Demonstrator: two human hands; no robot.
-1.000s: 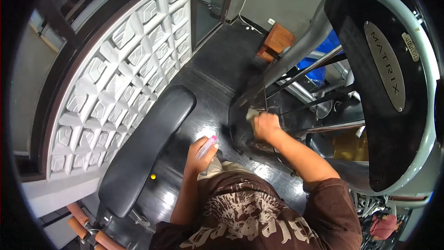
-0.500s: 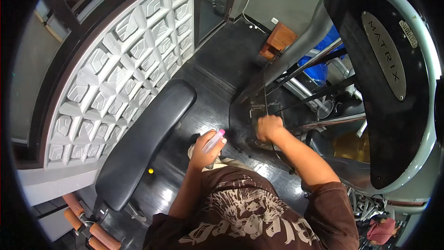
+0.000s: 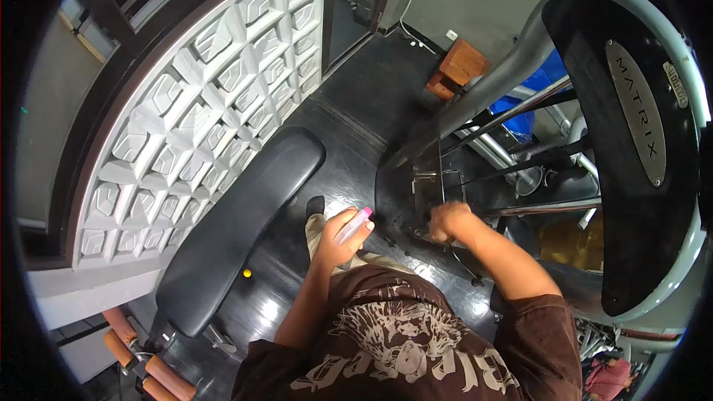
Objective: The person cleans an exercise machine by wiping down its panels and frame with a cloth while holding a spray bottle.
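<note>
My left hand (image 3: 338, 246) is wrapped round a small translucent bottle (image 3: 351, 229) with a pink top, tilted up to the right in front of my body. My right hand (image 3: 451, 221) is closed, its fingers curled at the lower edge of a see-through panel (image 3: 427, 189) on the weight machine. Motion blurs those fingers, and whatever they may hold is hidden. I cannot tell whether the hand touches the panel.
A black padded bench (image 3: 241, 230) stands on my left, with a small yellow ball (image 3: 247, 273) beside it. The machine's large black MATRIX cover (image 3: 594, 104) rises on the right. A wooden box (image 3: 462, 67) sits by the far wall. Orange foam rollers (image 3: 169, 375) are at lower left.
My right hand has moved slightly down and right along the panel. My left hand still holds the bottle. The whole view has shifted a little.
</note>
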